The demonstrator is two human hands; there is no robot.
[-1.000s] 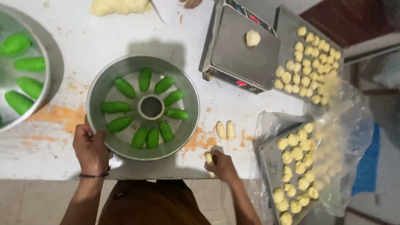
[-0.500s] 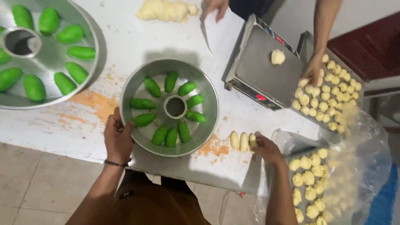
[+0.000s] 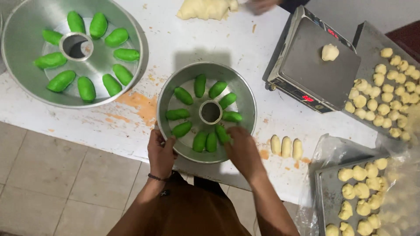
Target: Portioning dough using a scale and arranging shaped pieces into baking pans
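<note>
White table (image 3: 131, 118) bears ring pan (image 3: 245, 91) of green dough rolls (image 3: 183, 95).

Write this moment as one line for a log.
left hand: grips ring pan rim | right hand: inside pan, on green dough pieces | three pale dough pieces: on table

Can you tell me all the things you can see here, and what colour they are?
ring pan: one, silver, table middle, holding green dough pieces
second ring pan: one, silver, top left, also holding green pieces
scale: one, grey, upper right, one pale dough ball on it
shaped dough logs: three, pale yellow, beside the middle pan
trays: two, metal, right side, full of pale dough balls
dough lump: one, pale, top edge
table: white, orange stains
left hand: on the pan's rim
right hand: inside the pan's near edge
</note>
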